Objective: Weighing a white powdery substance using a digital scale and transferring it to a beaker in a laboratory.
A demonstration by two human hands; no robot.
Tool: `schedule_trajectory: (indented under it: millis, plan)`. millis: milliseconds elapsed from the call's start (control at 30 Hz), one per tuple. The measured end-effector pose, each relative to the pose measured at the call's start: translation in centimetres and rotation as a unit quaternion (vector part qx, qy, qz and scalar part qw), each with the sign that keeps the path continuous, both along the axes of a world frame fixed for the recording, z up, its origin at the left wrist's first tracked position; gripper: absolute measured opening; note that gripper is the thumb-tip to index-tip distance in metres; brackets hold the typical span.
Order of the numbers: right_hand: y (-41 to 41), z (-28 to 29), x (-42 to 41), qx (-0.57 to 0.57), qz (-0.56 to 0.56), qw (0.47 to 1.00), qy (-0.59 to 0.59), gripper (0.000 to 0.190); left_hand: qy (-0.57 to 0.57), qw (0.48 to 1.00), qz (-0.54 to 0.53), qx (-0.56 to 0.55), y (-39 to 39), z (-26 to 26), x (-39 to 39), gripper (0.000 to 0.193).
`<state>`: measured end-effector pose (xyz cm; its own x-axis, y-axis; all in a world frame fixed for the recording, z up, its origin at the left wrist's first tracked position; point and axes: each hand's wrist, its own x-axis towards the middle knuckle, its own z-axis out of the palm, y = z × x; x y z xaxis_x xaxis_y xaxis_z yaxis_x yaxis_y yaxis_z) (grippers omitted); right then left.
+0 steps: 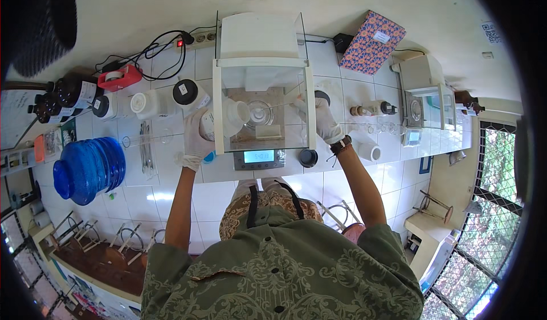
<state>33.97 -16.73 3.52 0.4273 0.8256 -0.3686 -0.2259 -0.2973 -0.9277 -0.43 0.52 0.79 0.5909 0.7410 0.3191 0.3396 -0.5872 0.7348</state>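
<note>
An analytical balance (pixel 265 147) with a glass draft shield stands before me, its display lit. On the pan inside sits a small round glass dish (pixel 259 113). My left hand (pixel 194 134), in a pale glove, grips a white plastic bottle (pixel 234 115) tilted with its open mouth inside the chamber, beside the dish. From the other side my gloved right hand (pixel 318 117) reaches in, fingers pinched on a thin rod-like tool, probably a spatula (pixel 284 104), pointing toward the dish. Glass partly blurs these fingertips. A black screw cap (pixel 308 158) lies near the balance's front right corner.
Left of the balance stand a black-lidded jar (pixel 185 91), a white bottle (pixel 143 103), metal tools on a tray (pixel 147 149) and a blue water jug (pixel 89 170). To the right are a patterned book (pixel 372 42), small bottles (pixel 378 108), a white cup (pixel 369 152) and a second balance (pixel 423 102).
</note>
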Motion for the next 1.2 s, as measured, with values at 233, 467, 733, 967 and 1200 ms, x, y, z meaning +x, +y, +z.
schedule_trajectory:
  millis: [233,467,733,967,1200]
  plan:
    - [-0.2,0.3,-0.2,-0.005,0.022,0.999,-0.04,0.024,0.013,1.0,0.01,0.005,-0.2,0.6,0.1,0.076]
    - [-0.4,-0.3,0.3,-0.013,0.055,0.998,-0.026,0.022,0.014,1.0,0.011,-0.004,-0.1,0.3,-0.1,0.079]
    - [-0.5,-0.3,0.1,0.012,0.055,0.997,-0.06,0.025,0.012,1.0,0.011,0.007,-0.2,0.3,-0.2,0.081]
    - [-0.5,0.5,0.1,-0.016,0.035,0.999,-0.035,0.02,0.008,1.0,0.004,0.026,-0.1,0.4,-0.2,0.082]
    - [-0.6,0.6,0.1,-0.008,0.03,0.999,-0.031,0.021,0.02,1.0,0.01,0.001,-0.2,0.3,-0.2,0.08]
